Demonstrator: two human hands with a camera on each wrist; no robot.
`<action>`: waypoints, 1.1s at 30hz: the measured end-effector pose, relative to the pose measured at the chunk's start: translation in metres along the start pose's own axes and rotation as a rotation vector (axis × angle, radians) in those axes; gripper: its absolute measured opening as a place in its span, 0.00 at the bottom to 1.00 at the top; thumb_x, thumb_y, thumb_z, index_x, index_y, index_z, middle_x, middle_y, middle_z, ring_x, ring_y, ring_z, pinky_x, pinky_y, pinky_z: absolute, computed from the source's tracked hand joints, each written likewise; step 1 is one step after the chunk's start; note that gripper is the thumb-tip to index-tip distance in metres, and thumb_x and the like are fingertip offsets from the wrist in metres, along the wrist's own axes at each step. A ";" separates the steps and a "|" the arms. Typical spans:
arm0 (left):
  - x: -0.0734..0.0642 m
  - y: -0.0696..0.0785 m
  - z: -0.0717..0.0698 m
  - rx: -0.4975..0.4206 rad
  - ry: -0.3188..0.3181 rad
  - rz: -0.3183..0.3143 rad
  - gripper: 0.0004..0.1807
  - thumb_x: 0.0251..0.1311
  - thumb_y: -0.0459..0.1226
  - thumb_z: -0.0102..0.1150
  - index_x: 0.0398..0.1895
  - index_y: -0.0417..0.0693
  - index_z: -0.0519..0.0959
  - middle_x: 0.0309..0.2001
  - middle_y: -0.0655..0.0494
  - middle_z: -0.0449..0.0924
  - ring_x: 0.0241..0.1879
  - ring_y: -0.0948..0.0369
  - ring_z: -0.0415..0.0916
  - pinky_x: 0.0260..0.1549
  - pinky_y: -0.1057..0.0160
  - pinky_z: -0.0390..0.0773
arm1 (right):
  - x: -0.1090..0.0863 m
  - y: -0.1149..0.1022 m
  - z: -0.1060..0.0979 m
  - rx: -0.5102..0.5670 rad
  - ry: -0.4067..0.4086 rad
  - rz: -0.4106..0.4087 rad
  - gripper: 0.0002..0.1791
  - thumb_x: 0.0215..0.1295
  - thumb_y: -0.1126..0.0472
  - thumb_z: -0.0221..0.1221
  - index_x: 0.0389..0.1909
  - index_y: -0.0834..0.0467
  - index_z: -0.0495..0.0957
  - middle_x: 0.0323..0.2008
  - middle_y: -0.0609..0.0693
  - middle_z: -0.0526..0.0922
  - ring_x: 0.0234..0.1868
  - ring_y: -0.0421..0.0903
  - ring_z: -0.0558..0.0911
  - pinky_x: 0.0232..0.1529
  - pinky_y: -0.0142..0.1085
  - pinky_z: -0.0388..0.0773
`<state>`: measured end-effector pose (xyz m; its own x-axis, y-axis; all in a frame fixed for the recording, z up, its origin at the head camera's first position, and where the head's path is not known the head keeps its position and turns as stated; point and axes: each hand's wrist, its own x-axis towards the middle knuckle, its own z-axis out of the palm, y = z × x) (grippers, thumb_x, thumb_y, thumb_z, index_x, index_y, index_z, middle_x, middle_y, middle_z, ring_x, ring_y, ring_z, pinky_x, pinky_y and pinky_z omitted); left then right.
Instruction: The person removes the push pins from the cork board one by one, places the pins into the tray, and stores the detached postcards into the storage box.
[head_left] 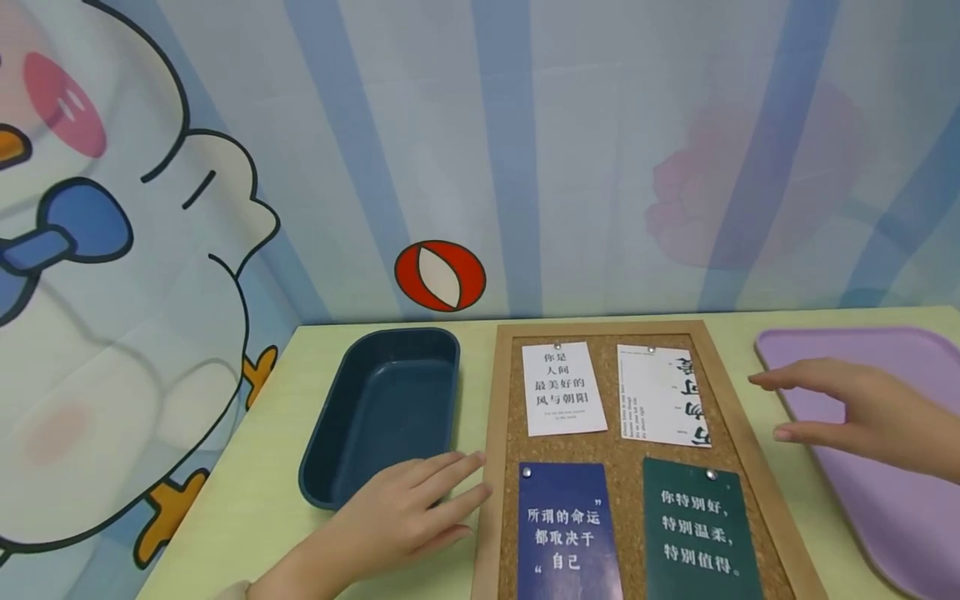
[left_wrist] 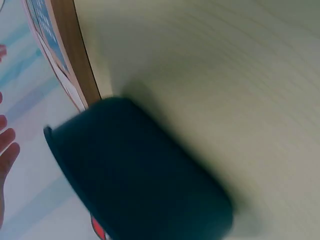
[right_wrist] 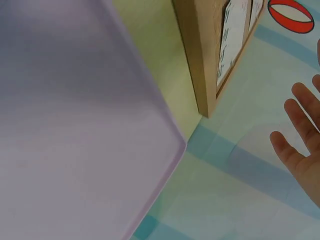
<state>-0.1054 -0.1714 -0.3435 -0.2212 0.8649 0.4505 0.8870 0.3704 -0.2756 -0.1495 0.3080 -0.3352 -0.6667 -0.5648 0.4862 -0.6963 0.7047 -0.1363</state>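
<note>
A wood-framed cork board [head_left: 626, 467] lies on the table with several cards pinned to it. Two white cards, the left one [head_left: 564, 412] and the right one [head_left: 652, 400], are in its upper half. Below them are a blue card [head_left: 567, 575] and a green card [head_left: 693, 525], each under a silver pushpin. My left hand [head_left: 412, 517], fingers extended, is between the dark blue tray [head_left: 375, 433] and the board's left edge, holding nothing. Over the purple tray's left side, my right hand [head_left: 862, 417] hovers with thumb and fingers apart, also holding nothing.
The purple tray [head_left: 892, 492] lies right of the board; the left wrist view shows the dark tray [left_wrist: 145, 170] close by. Behind the pale yellow table [head_left: 262, 508] rises a striped backdrop [head_left: 577, 167] with cartoon prints.
</note>
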 end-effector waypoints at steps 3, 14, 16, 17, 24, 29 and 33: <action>0.008 0.003 0.008 -0.034 -0.017 0.028 0.20 0.67 0.48 0.48 0.55 0.48 0.75 0.58 0.50 0.73 0.54 0.59 0.73 0.46 0.67 0.75 | 0.006 -0.009 0.004 0.050 -0.041 0.068 0.28 0.36 0.58 0.75 0.44 0.52 0.80 0.42 0.37 0.81 0.44 0.27 0.74 0.41 0.18 0.68; 0.028 0.023 0.028 -0.121 -0.214 0.084 0.26 0.62 0.51 0.54 0.59 0.50 0.73 0.61 0.49 0.70 0.58 0.58 0.69 0.52 0.66 0.70 | 0.025 -0.028 0.033 0.395 -0.167 0.032 0.20 0.49 0.64 0.69 0.46 0.58 0.78 0.33 0.38 0.80 0.34 0.34 0.77 0.34 0.33 0.77; 0.032 0.025 0.030 -0.135 -0.248 0.099 0.26 0.63 0.51 0.53 0.61 0.50 0.71 0.61 0.50 0.69 0.58 0.58 0.69 0.54 0.66 0.69 | 0.030 -0.033 0.038 0.454 -0.209 0.053 0.18 0.52 0.63 0.67 0.46 0.60 0.78 0.32 0.40 0.80 0.33 0.34 0.76 0.33 0.33 0.77; 0.034 0.025 0.031 -0.145 -0.255 0.107 0.26 0.63 0.51 0.53 0.61 0.50 0.71 0.61 0.50 0.70 0.58 0.58 0.69 0.54 0.66 0.69 | 0.033 -0.035 0.040 0.483 -0.230 0.070 0.18 0.54 0.62 0.66 0.46 0.60 0.78 0.32 0.40 0.79 0.33 0.35 0.76 0.33 0.32 0.77; 0.042 0.029 0.037 -0.291 -0.482 0.074 0.27 0.69 0.52 0.41 0.68 0.54 0.63 0.67 0.51 0.62 0.64 0.58 0.62 0.56 0.64 0.67 | 0.049 -0.051 0.059 0.648 -0.304 0.120 0.14 0.58 0.63 0.64 0.44 0.63 0.78 0.30 0.42 0.78 0.30 0.36 0.76 0.30 0.32 0.77; 0.045 0.031 0.041 -0.371 -0.586 0.084 0.26 0.71 0.49 0.37 0.71 0.57 0.58 0.69 0.52 0.57 0.65 0.58 0.60 0.57 0.65 0.65 | 0.057 -0.061 0.072 0.692 -0.339 0.123 0.15 0.57 0.59 0.65 0.43 0.62 0.79 0.30 0.42 0.79 0.31 0.35 0.77 0.32 0.33 0.79; 0.045 0.033 0.046 -0.400 -0.581 0.098 0.26 0.70 0.47 0.41 0.71 0.58 0.58 0.69 0.51 0.57 0.65 0.59 0.60 0.57 0.67 0.65 | 0.063 -0.070 0.081 0.794 -0.380 0.154 0.16 0.57 0.58 0.65 0.43 0.63 0.79 0.32 0.49 0.79 0.32 0.37 0.77 0.35 0.34 0.79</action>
<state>-0.1045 -0.1051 -0.3716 -0.2146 0.9697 -0.1165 0.9699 0.2256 0.0914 -0.1646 0.1885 -0.3644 -0.7128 -0.6921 0.1135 -0.4762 0.3589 -0.8028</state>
